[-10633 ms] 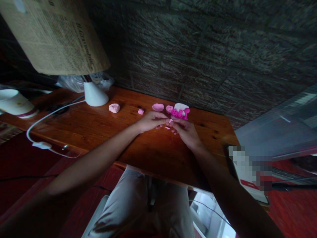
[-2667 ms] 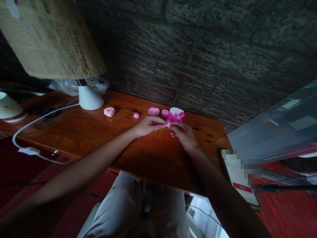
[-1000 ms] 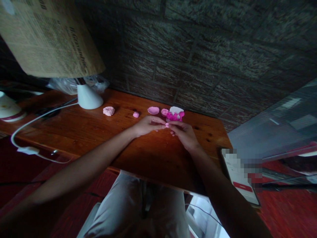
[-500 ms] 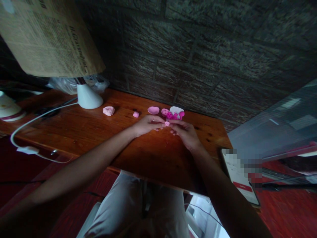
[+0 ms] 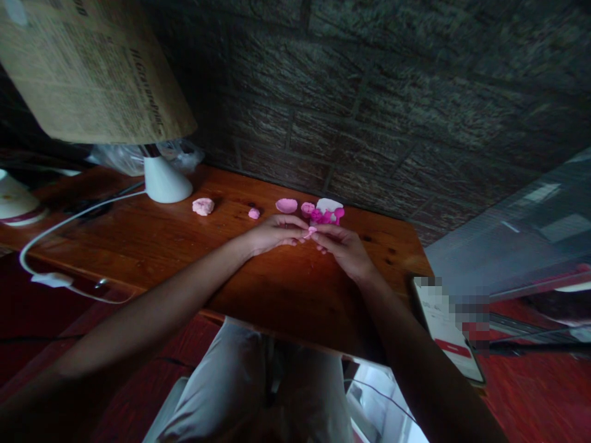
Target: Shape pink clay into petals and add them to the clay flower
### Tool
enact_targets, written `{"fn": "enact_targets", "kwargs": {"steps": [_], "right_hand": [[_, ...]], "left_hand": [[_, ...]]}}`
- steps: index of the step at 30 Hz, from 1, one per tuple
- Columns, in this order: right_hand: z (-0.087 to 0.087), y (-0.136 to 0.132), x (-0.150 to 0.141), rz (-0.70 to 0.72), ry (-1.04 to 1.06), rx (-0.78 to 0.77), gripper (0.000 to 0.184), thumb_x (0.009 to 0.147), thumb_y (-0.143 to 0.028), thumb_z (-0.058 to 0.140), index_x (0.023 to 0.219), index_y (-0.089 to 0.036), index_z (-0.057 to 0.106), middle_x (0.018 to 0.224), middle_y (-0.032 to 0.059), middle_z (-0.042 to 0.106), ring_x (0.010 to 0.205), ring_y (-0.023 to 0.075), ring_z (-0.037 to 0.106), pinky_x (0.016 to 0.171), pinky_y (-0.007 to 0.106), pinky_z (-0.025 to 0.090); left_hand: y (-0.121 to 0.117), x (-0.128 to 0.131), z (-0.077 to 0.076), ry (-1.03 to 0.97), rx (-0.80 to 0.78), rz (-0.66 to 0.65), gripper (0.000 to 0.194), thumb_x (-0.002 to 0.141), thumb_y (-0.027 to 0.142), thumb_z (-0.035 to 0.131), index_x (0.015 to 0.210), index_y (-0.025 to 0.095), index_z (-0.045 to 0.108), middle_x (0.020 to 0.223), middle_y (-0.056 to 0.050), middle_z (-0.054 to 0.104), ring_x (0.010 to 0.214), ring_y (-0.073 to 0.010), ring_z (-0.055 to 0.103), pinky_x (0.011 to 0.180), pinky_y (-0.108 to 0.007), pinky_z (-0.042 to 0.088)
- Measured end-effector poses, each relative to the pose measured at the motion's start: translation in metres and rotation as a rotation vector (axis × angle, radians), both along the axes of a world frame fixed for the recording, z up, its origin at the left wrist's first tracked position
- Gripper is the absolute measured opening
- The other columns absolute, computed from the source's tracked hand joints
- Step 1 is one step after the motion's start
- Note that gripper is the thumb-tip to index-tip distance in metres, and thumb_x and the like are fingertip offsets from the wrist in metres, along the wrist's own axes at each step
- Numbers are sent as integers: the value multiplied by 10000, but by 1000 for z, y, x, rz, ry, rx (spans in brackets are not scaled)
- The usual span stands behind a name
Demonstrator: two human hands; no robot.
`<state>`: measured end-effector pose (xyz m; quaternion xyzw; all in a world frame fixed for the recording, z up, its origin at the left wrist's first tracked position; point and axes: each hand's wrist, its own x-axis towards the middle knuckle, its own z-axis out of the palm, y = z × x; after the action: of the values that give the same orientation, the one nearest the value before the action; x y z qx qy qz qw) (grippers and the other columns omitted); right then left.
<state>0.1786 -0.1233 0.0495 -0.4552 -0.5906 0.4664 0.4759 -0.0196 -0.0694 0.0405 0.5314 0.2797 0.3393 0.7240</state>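
Observation:
Between my fingertips is a small piece of pink modelling clay (image 5: 312, 230). My left hand (image 5: 276, 235) pinches it from the left, and my right hand (image 5: 342, 245) grips its other side. Just beyond the hands lie a shallow pink clay dish (image 5: 287, 205), a round pink clay piece (image 5: 308, 208) and some bright magenta pieces (image 5: 327, 216) beside a white piece (image 5: 329, 203). To the left rest a small pink lump (image 5: 253, 213) and a larger pale pink lump (image 5: 203, 206).
A lamp (image 5: 167, 178) with a newsprint-patterned shade stands at the back left, its white cord (image 5: 69, 216) running over the table's front edge. A paper cup (image 5: 18, 200) is at far left. A phone (image 5: 446, 332) lies at the right edge. A stone wall (image 5: 360, 111) rises behind.
The pink clay between my fingertips looks flatter and more drawn out, and my right fingers have shifted slightly around it. Everything on the table stays in place.

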Motion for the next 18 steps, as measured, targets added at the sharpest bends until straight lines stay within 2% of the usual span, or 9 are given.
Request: {"fn": "enact_targets", "kwargs": {"steps": [9, 14, 18], "right_hand": [[-4, 1, -1, -13, 24, -46, 352, 710, -483, 822, 963, -240, 793, 891, 26, 773, 659, 125, 636, 615, 272, 514], [-5, 2, -4, -39, 65, -63, 379, 684, -489, 839, 968, -243, 786, 873, 18, 762, 633, 117, 627, 592, 265, 505], [-8, 3, -5, -55, 91, -71, 371, 678, -498, 840, 940, -242, 784, 833, 8, 751, 614, 109, 614, 569, 253, 487]], "left_hand": [[1, 1, -1, 17, 54, 16, 238, 677, 233, 865, 886, 141, 796, 850, -58, 765, 748, -102, 658, 696, -234, 493], [1, 3, -2, 34, 190, 30, 287, 656, 240, 876, 915, 141, 804, 847, -51, 764, 737, -107, 647, 674, -230, 479], [0, 3, -2, 66, 282, 46, 258, 686, 264, 861, 904, 141, 799, 893, -56, 767, 764, -117, 644, 721, -252, 495]]}}
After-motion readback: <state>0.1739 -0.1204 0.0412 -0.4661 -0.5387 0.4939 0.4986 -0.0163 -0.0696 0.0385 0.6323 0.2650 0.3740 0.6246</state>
